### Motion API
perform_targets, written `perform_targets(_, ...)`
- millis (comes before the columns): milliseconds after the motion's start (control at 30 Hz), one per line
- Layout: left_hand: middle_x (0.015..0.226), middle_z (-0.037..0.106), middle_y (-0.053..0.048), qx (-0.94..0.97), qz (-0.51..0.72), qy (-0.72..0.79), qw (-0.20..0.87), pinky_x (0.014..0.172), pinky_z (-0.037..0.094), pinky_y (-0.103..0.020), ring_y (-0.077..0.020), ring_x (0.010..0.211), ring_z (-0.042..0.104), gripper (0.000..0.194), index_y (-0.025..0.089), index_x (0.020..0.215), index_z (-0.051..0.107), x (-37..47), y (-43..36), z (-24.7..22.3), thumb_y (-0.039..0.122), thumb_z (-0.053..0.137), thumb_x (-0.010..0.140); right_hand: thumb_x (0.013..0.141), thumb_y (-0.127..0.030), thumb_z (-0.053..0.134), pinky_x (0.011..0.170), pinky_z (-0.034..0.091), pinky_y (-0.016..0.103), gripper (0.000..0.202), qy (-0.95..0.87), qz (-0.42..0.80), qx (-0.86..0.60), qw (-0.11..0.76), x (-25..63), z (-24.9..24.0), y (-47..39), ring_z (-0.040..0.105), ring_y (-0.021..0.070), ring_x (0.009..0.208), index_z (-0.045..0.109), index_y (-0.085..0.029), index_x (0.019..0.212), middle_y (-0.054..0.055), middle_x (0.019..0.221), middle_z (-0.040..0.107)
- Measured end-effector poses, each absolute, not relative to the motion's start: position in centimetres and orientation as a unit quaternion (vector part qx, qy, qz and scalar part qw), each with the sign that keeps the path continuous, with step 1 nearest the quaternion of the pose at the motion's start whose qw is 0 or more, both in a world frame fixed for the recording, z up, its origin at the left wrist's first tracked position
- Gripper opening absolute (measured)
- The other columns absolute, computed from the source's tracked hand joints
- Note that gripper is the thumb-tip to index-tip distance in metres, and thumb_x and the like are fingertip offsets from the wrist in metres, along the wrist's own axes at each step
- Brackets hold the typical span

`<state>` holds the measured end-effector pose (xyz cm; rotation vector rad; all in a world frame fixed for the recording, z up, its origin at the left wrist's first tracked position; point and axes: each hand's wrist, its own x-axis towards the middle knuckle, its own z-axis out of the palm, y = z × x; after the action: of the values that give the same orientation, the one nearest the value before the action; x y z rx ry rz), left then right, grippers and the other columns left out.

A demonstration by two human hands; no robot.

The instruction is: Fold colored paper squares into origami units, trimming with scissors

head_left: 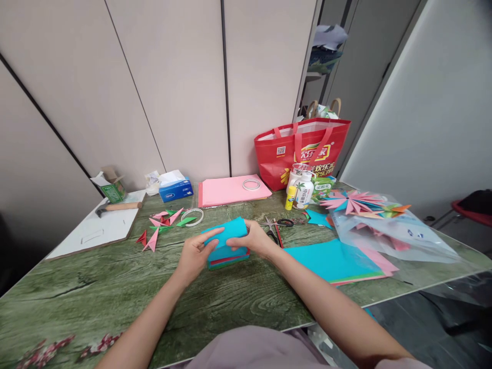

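Between my two hands is a piece of folded blue paper (229,231), with red and green paper showing along its lower edge. My left hand (197,253) grips its left side, thumb and index finger pressed on the top. At the right end my right hand (254,239) pinches the same paper, thumb on the near face and the other fingers mostly hidden behind. Left of my hands lie several small folded paper pieces (166,220) in pink, red and green, beside a roll of tape (192,217). Scissors (273,230) rest just beyond my right wrist.
Blue, green and pink sheets (326,260) lie right, near a plastic bag (400,241) with folded paper. Behind stand a glue stick (290,198), a white bottle (303,189), a red bag (272,159), pink paper (226,190) and a tissue box (176,190). A hammer (119,206) lies left.
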<state>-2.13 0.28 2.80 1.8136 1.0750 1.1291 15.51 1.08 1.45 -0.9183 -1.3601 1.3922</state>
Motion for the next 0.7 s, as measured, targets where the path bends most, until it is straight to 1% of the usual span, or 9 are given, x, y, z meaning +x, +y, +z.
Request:
perform_targets(67,0.053,0.059,0.0,0.716,0.431,0.42,0.353,0.044,0.035,-0.021,-0.0125,0.05,0.046,0.032,0.016,0.099,0.065,-2.2,0.32,2.64,0.028,0.059,0.071,0.047,-0.032,0.074,0.047,0.047,0.022,0.039,-0.558,0.57,-0.379,0.47,15.55,1.53,1.09,0.054,0.01,0.049,0.058,-0.012,0.075,-0.003,0.06,0.059)
perform_targets(133,0.048,0.052,0.003,0.724,0.425,0.423,0.342,0.041,0.029,-0.02,-0.0091,0.044,0.037,0.032,0.016,0.1,0.065,-2.23,0.35,2.5,0.029,0.057,0.072,0.046,-0.032,0.075,0.047,0.047,0.022,0.038,-0.557,0.567,-0.382,0.472,15.57,1.58,1.1,0.054,0.01,0.049,0.058,-0.012,0.074,-0.003,0.059,0.059)
perform_targets(233,0.042,0.041,0.006,0.729,0.422,0.428,0.329,0.04,0.022,-0.02,-0.0072,0.041,0.025,0.033,0.016,0.102,0.064,-2.24,0.38,2.38,0.03,0.056,0.073,0.045,-0.032,0.075,0.047,0.047,0.022,0.038,-0.551,0.563,-0.381,0.485,15.52,1.66,1.11,0.054,0.0097,0.048,0.057,-0.012,0.073,-0.003,0.057,0.059)
perform_targets(333,0.04,0.029,0.008,0.73,0.419,0.438,0.317,0.04,0.016,-0.021,-0.0071,0.042,0.017,0.035,0.016,0.104,0.063,-2.25,0.4,2.32,0.031,0.055,0.074,0.042,-0.031,0.076,0.046,0.047,0.022,0.039,-0.542,0.566,-0.375,0.495,15.45,1.73,1.19,0.054,0.0094,0.047,0.056,-0.013,0.07,-0.004,0.056,0.058)
perform_targets(467,0.042,0.019,0.008,0.728,0.419,0.443,0.313,0.041,0.013,-0.022,-0.0077,0.044,0.014,0.037,0.016,0.105,0.062,-2.25,0.41,2.15,0.034,0.054,0.074,0.036,-0.03,0.078,0.045,0.048,0.023,0.04,-0.52,0.578,-0.375,0.505,15.45,1.61,1.44,0.054,0.0098,0.045,0.057,-0.013,0.066,-0.004,0.054,0.058)
perform_targets(567,0.044,0.016,0.008,0.73,0.42,0.443,0.308,0.042,0.012,-0.022,-0.0078,0.045,0.013,0.038,0.016,0.107,0.061,-2.22,0.4,2.09,0.034,0.054,0.074,0.035,-0.029,0.079,0.045,0.049,0.024,0.041,-0.504,0.588,-0.375,0.51,15.53,1.35,1.66,0.054,0.0101,0.045,0.058,-0.012,0.065,-0.003,0.054,0.06)
perform_targets(700,0.045,0.017,0.008,0.719,0.433,0.455,0.298,0.041,0.013,-0.022,-0.0077,0.045,0.012,0.038,0.015,0.106,0.062,-2.24,0.47,2.2,0.032,0.055,0.073,0.039,-0.03,0.078,0.051,0.052,0.026,0.041,-0.481,0.603,-0.367,0.52,15.79,1.03,1.99,0.058,0.0117,0.05,0.059,-0.012,0.07,-0.001,0.06,0.064)
